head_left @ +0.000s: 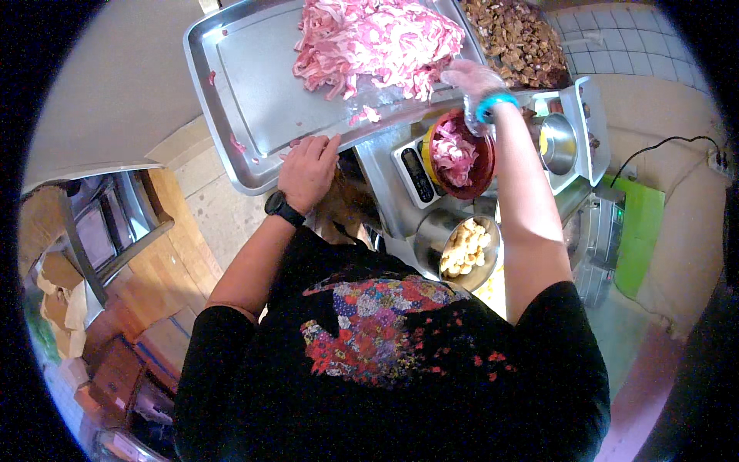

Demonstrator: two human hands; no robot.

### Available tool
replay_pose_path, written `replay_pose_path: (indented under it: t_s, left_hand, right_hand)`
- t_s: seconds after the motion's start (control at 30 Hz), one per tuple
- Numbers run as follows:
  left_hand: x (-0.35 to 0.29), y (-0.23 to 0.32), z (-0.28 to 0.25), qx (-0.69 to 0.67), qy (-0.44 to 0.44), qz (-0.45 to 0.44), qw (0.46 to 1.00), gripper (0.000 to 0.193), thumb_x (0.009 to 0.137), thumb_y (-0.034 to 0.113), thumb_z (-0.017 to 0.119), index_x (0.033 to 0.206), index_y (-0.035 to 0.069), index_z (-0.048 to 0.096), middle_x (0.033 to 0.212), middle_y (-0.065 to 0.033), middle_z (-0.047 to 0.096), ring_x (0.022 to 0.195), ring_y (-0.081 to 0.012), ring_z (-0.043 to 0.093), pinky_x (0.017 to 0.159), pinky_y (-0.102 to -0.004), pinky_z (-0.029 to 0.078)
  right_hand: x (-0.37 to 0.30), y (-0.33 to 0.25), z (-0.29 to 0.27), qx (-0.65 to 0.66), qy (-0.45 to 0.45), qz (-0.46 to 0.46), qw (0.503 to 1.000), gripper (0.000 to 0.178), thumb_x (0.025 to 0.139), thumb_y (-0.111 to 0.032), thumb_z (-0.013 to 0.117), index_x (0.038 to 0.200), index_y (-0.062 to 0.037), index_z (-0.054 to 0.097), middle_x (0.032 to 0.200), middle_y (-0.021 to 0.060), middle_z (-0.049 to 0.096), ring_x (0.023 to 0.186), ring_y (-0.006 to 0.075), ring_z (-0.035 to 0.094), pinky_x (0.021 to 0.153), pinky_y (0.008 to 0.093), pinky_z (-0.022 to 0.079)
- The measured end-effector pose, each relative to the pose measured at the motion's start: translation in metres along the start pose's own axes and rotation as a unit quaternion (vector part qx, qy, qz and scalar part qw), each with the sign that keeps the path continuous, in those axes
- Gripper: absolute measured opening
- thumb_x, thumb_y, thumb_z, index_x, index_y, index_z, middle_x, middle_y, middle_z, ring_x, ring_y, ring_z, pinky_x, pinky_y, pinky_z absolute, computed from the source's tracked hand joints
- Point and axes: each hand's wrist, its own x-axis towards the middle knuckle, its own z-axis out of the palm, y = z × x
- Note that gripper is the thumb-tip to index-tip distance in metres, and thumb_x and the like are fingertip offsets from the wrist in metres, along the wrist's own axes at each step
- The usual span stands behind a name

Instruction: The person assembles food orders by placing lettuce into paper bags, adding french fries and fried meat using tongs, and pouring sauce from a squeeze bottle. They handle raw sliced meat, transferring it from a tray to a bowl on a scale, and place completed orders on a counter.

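Observation:
A large metal tray (258,81) holds a heap of sliced raw pink meat (377,42). My left hand (309,171), bare with a dark watch at the wrist, grips the tray's near rim; its thumb is hidden. In a clear plastic glove held by a teal band, my right hand (471,79) reaches to the right edge of the heap, fingers stretched toward the meat. Below that hand, a red bowl (487,165) with more meat slices sits on a white digital scale (416,175). A yellow rim shows at the bowl's left side.
Brown pieces (519,42) lie heaped behind the tray's right side. Nearer me stands a steel bowl (431,235) of pale yellow chunks. A steel container (558,144) sits in a white bin (589,115). To the right are a green board (640,231) and a black cable (662,142).

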Motion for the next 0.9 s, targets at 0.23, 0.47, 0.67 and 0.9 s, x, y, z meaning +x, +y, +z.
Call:
replay_pose_path:
  t_s: [0.23, 0.47, 0.67, 0.9]
  left_hand:
    - [0.000, -0.001, 0.003, -0.003, -0.004, 0.007, 1.000, 0.033, 0.070, 0.013, 0.057, 0.102, 0.006, 0.054, 0.085, -0.0053, 0.051, 0.082, -0.0211, 0.051, 0.068, -0.0324, 0.044]
    - [-0.003, -0.001, 0.002, -0.013, -0.009, 0.003, 1.000, 0.034, 0.069, 0.013, 0.057, 0.103, 0.006, 0.053, 0.088, -0.0051, 0.051, 0.083, -0.0213, 0.051, 0.069, -0.0324, 0.044]
    - [-0.005, -0.005, 0.006, -0.020, -0.012, 0.008, 1.000, 0.035, 0.069, 0.012, 0.057, 0.103, 0.006, 0.052, 0.089, -0.0059, 0.052, 0.084, -0.0219, 0.051, 0.069, -0.0330, 0.044]
    - [-0.004, -0.003, 0.005, -0.012, 0.000, 0.012, 1.000, 0.032, 0.070, 0.013, 0.056, 0.101, 0.006, 0.053, 0.088, -0.0059, 0.051, 0.084, -0.0221, 0.051, 0.069, -0.0334, 0.044]
  right_hand:
    - [0.085, 0.006, 0.099, -0.138, -0.069, -0.011, 0.988, 0.039, 0.067, -0.029, 0.058, 0.097, -0.0039, 0.058, 0.084, 0.0148, 0.062, 0.076, 0.0262, 0.060, 0.069, 0.0335, 0.047]
    - [0.079, -0.008, 0.098, -0.242, -0.010, -0.140, 0.960, 0.041, 0.076, -0.036, 0.046, 0.094, -0.0028, 0.060, 0.096, 0.0145, 0.059, 0.087, 0.0307, 0.056, 0.077, 0.0358, 0.044]
    - [0.025, -0.019, 0.029, 0.197, 0.088, -0.075, 0.973, 0.025, 0.080, -0.018, 0.054, 0.099, -0.0027, 0.056, 0.086, 0.0051, 0.059, 0.074, 0.0130, 0.054, 0.065, 0.0265, 0.044]
    - [-0.071, -0.052, -0.018, 0.550, 0.120, -0.105, 0.820, 0.023, 0.078, -0.009, 0.053, 0.099, 0.0016, 0.053, 0.086, 0.0056, 0.059, 0.076, 0.0129, 0.056, 0.065, 0.0225, 0.044]
